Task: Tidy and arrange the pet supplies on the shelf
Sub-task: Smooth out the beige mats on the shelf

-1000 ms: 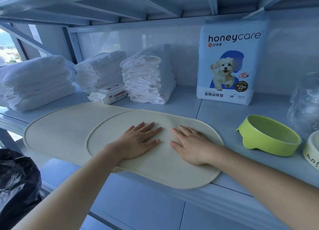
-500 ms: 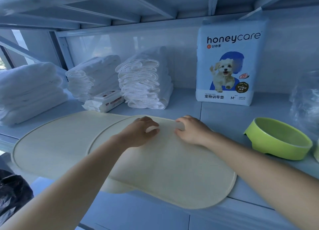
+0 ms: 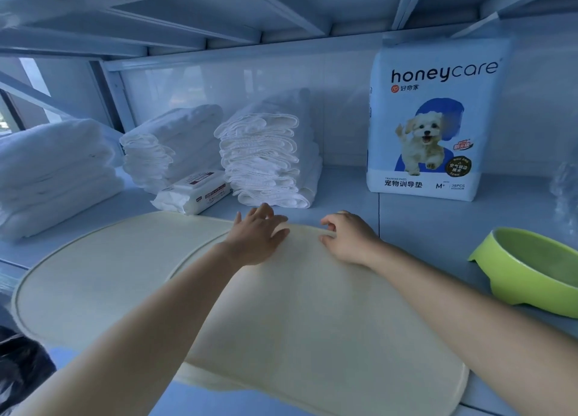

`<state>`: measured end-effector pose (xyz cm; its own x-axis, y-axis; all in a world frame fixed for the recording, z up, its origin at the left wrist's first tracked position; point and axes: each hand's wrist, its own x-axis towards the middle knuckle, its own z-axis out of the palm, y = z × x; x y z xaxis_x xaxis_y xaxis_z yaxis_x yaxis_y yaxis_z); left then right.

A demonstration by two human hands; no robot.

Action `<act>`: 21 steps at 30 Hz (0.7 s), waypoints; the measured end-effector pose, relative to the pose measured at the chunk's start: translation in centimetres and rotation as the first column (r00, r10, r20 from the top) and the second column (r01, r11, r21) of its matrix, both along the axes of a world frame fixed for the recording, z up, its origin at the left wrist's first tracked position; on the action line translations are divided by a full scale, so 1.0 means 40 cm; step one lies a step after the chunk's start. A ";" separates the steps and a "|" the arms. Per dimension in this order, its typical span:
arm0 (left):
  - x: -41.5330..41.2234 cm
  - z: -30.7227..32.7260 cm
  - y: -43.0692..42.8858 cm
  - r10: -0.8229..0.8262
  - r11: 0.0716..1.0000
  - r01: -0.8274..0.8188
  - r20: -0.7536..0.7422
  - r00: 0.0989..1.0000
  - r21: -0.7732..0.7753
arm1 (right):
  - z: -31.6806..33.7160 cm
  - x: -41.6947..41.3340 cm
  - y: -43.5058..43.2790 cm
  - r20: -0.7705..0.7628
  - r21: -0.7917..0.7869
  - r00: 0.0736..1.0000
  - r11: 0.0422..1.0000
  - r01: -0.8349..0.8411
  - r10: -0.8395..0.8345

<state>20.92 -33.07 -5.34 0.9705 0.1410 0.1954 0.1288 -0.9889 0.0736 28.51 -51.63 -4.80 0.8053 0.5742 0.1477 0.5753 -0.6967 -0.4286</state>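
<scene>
Shelf (image 3: 422, 222), left to right. Lying along front edge: lower mat (image 3: 93, 275). Lying skewed over it, long axis back-left to front-right, overhanging front edge: top mat (image 3: 312, 315). Pressing far rim flat-fingered with left hand (image 3: 256, 237), pinching same rim with right hand (image 3: 347, 237). Reaching further back than a second ago, off mid-mat.

A crumpled black plastic bag (image 3: 22, 375) sits in the lower left corner, dark and glossy. At the far left a window (image 3: 32, 71) lets in daylight, with a pale diagonal metal brace (image 3: 40, 98) crossing in front of it. Behind everything stands a glossy white wall panel (image 3: 328, 109), faintly reflective
</scene>
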 end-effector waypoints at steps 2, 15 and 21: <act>-0.006 0.006 0.011 -0.003 1.000 0.003 0.013 1.000 0.015 | 0.001 0.001 0.010 -0.002 0.023 1.000 0.999 -0.022 0.022; 0.002 -0.012 0.065 -0.095 0.988 0.099 0.037 0.995 -0.118 | 0.003 -0.002 0.030 -0.002 0.009 0.999 0.999 -0.040 0.040; 0.022 -0.018 0.072 -0.101 0.977 0.115 0.089 0.991 -0.181 | 0.006 0.000 0.039 -0.044 0.010 0.999 1.000 0.011 -0.010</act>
